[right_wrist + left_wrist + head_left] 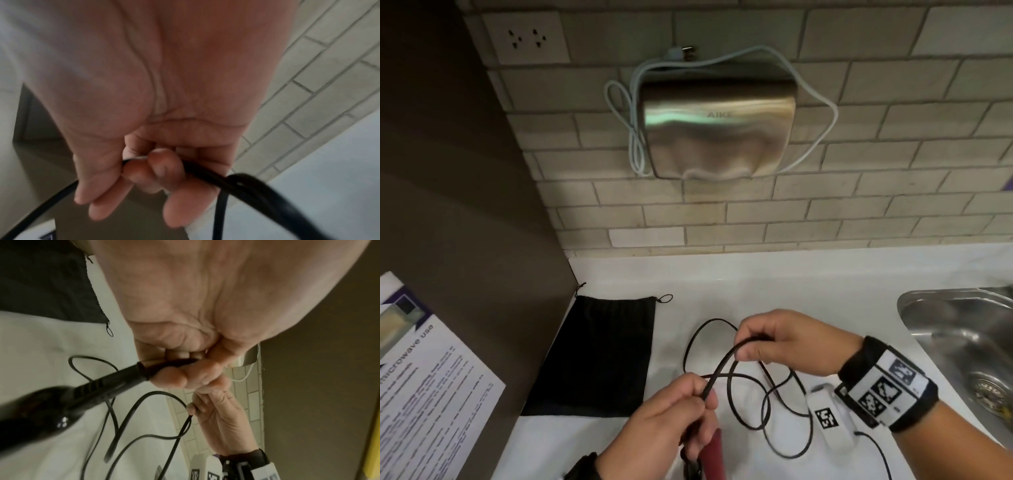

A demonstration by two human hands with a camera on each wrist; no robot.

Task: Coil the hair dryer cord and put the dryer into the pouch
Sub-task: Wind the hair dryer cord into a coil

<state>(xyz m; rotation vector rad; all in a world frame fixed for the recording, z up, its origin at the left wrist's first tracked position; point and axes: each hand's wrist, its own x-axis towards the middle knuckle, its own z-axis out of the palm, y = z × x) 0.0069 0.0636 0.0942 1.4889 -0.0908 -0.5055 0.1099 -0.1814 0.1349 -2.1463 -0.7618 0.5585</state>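
The hair dryer, dark red with a black handle, hangs at the bottom edge of the head view under my left hand. That hand grips the black cord just where it leaves the handle's strain relief. My right hand pinches the same cord a short span further along, fingers curled round it. The remaining cord lies in loose loops on the white counter. The black drawstring pouch lies flat to the left, apart from both hands.
A steel sink is set into the counter at the right. A metal hand dryer with a pale cable hangs on the tiled wall, an outlet up left. A printed notice sits on a brown panel at left.
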